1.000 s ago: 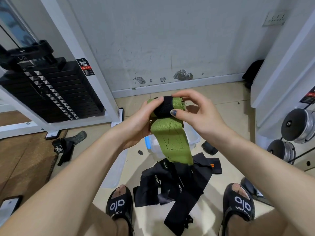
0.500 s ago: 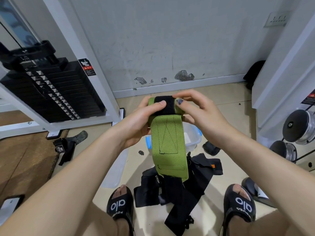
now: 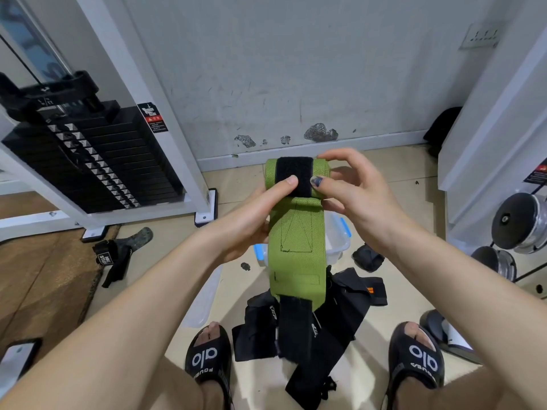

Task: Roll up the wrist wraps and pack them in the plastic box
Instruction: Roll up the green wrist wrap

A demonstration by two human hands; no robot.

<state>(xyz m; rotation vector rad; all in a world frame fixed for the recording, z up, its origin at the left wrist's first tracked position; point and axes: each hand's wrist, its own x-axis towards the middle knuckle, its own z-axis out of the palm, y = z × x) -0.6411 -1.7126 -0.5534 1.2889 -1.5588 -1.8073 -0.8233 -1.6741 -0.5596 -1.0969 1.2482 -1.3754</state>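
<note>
I hold a green wrist wrap (image 3: 296, 250) in mid-air in front of me. Its top is wound into a roll with a black velcro patch facing me. My left hand (image 3: 254, 220) grips the roll from the left, thumb on the velcro. My right hand (image 3: 352, 193) pinches the roll from the right. The loose green tail hangs down and ends in a black velcro strip. Below it, the clear plastic box (image 3: 337, 241) with blue clips sits on the floor, mostly hidden. Several black wraps (image 3: 340, 309) lie in a heap between my feet.
A clear box lid (image 3: 207, 294) lies on the floor left of the heap. One black rolled wrap (image 3: 367, 257) sits right of the box. A black strap (image 3: 115, 255) lies near the weight stack (image 3: 88, 164). Dumbbells (image 3: 518, 223) stand at right. A phone (image 3: 14, 359) lies lower left.
The roll has been turned further, so the velcro patch now faces me and the hanging tail is shorter, its black velcro end lifted off the heap.
</note>
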